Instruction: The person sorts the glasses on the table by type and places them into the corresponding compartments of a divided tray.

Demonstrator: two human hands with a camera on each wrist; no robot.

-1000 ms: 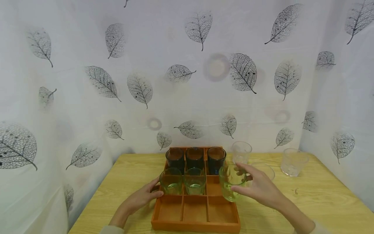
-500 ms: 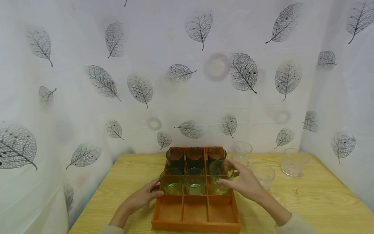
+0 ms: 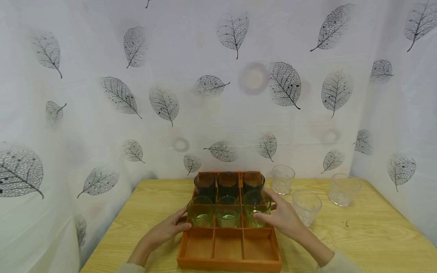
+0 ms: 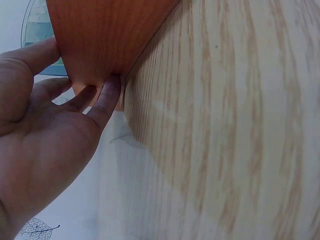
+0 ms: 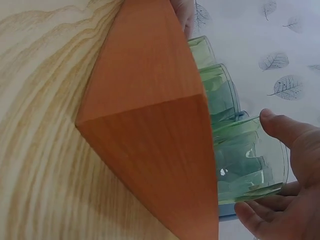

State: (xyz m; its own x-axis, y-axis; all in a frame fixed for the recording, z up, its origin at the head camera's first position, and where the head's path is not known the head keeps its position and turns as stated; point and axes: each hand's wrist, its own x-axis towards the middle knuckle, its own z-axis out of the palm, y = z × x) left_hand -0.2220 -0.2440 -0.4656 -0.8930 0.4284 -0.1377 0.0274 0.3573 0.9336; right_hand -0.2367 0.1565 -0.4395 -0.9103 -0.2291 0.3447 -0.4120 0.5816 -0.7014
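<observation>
A green drinking glass (image 3: 257, 212) stands upright in the right compartment of the middle row of an orange-brown wooden divided tray (image 3: 228, 262). My right hand (image 3: 285, 216) holds this glass, thumb on the near side and fingers round the far side; the right wrist view shows the thumb (image 5: 280, 125) at its rim. Two more green glasses (image 3: 228, 214) fill the rest of that row. My left hand (image 3: 167, 231) rests on the tray's left side, and the left wrist view has its fingertips (image 4: 111, 85) against the wooden wall.
Three dark glasses (image 3: 227, 184) stand in the back row of the tray. To its right, three clear glasses (image 3: 306, 208) are spread on the wood-grain table (image 3: 372, 235). A white leaf-print curtain (image 3: 218, 113) hangs behind and at both sides.
My right hand has moved left with the green glass and lowered it from over the tray's right edge into the compartment. The left hand has stayed at the tray.
</observation>
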